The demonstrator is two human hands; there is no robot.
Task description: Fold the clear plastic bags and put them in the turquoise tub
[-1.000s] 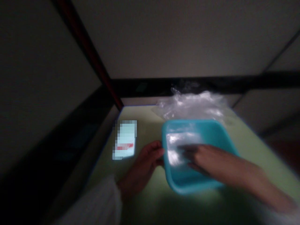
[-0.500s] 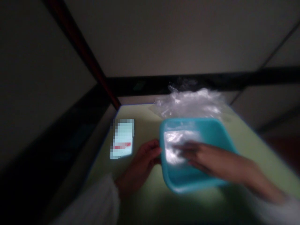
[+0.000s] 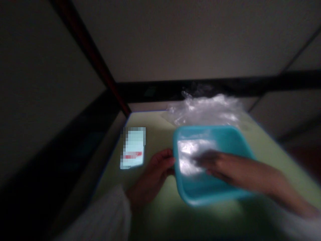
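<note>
Gripping the nine o'clock wall of a teal basin [image 3: 233,142] between thumb and fingers, a person's left hand [image 3: 159,167] appears in the head view, a pale knit sleeve [image 3: 107,214] at its wrist, with the basin at three o'clock from it. The right hand [image 3: 223,166] reaches in from four o'clock, its blurred fingertips over shiny clear plastic [image 3: 188,152] inside the basin; whether they pinch it or lie spread cannot be told. That plastic sits at about ten o'clock from the right hand's knuckles. Just past the basin's twelve o'clock rim, a crumpled transparent bag [image 3: 210,108] rests on the yellow-green tabletop [image 3: 155,122]. A bright, partly pixelated rectangle [image 3: 134,144] lies at ten o'clock from the left hand.
</note>
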